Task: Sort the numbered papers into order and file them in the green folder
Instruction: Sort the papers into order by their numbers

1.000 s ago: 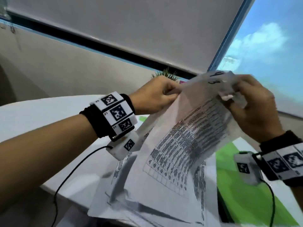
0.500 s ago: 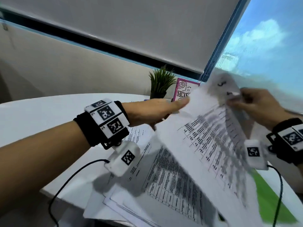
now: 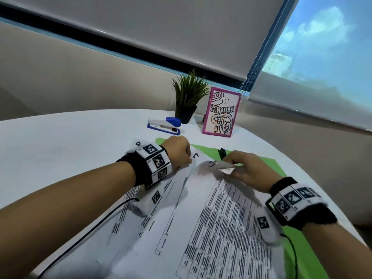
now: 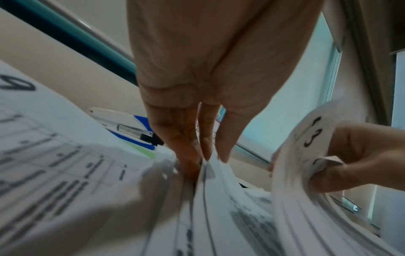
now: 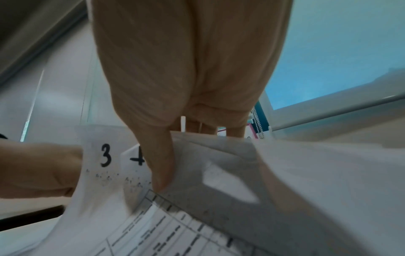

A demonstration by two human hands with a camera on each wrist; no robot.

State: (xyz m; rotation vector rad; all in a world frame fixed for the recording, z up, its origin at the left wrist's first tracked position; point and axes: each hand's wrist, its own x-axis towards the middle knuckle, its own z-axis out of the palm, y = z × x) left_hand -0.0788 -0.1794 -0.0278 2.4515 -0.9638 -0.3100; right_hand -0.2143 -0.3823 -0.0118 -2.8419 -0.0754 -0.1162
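Printed white papers point(image 3: 201, 214) with handwritten numbers lie fanned over the table. My left hand point(image 3: 188, 160) is at their far edge by a sheet marked 5; in the left wrist view its fingertips point(image 4: 188, 162) pinch the top edge of a sheet. My right hand point(image 3: 227, 168) grips the curled top corners of a few sheets. In the right wrist view its thumb point(image 5: 160, 173) lies on a sheet beside the one marked 3 point(image 5: 105, 155). The green folder point(image 3: 263, 161) lies open under the papers, mostly covered, and shows again at the right point(image 3: 298, 250).
A blue and white stapler point(image 3: 164, 125), a small potted plant point(image 3: 189, 97) and a pink-framed card point(image 3: 221, 111) stand at the back of the white round table point(image 3: 60, 141). A black clip point(image 3: 222, 153) sits on the folder's far edge. Cables trail from both wrists.
Both hands have come down from mid-air, bringing the raised sheets onto the pile on the table. The plant, card and stapler behind them are now uncovered.
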